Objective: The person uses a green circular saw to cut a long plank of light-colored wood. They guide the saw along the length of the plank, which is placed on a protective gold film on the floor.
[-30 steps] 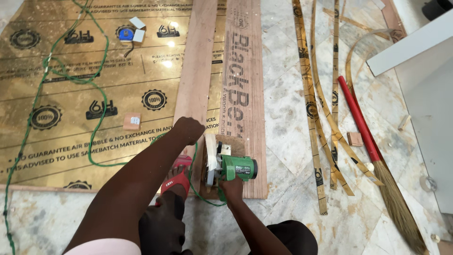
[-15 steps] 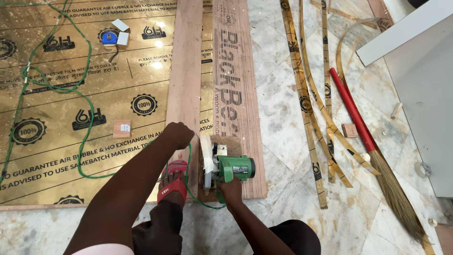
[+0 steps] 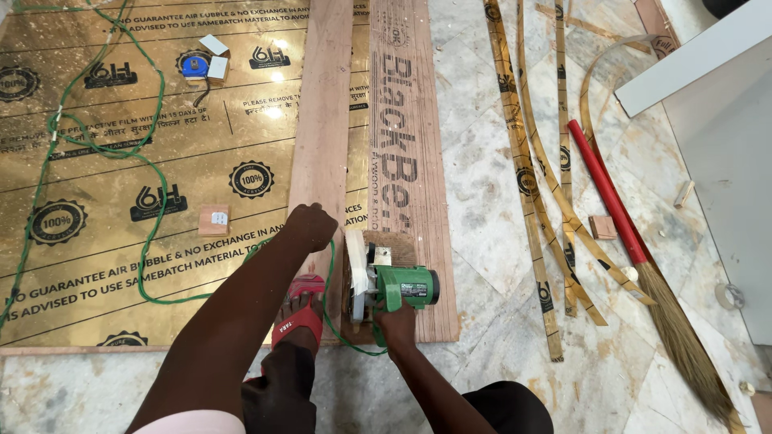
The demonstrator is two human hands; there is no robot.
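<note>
The person's left hand [image 3: 310, 227] is closed into a loose fist, knuckles pressed down on the long pale wooden strip [image 3: 323, 120] that runs from the near middle of the floor away to the far edge of the view. The right hand [image 3: 396, 323] is wrapped around the rear handle of a green handheld circular saw [image 3: 398, 287], which sits on the near end of the wide reddish-brown plywood board [image 3: 410, 153] lying just right of the strip. The saw's pale blade guard stands at the seam between strip and board. A foot in a red sandal [image 3: 297, 313] rests on the near end of the strip, just near of the left hand.

A thin green power cord [image 3: 153, 185] loops from the saw across the large gold-coloured laminate sheet [image 3: 121, 241] that covers the floor to the left. On that sheet lie a small square wooden block [image 3: 214, 219], near the left forearm, and farther off a blue tape measure [image 3: 195, 65] with white scraps beside it.

To the right, on the marbled stone floor [image 3: 498, 193], several narrow gold laminate offcut strips [image 3: 523, 177] lie roughly parallel, well apart from the saw. Right of them lies a broom with a red handle and straw bristles [image 3: 643, 265], a small wooden chip [image 3: 602, 227] just beside its handle. A white panel [image 3: 724, 161] fills the far right corner.
</note>
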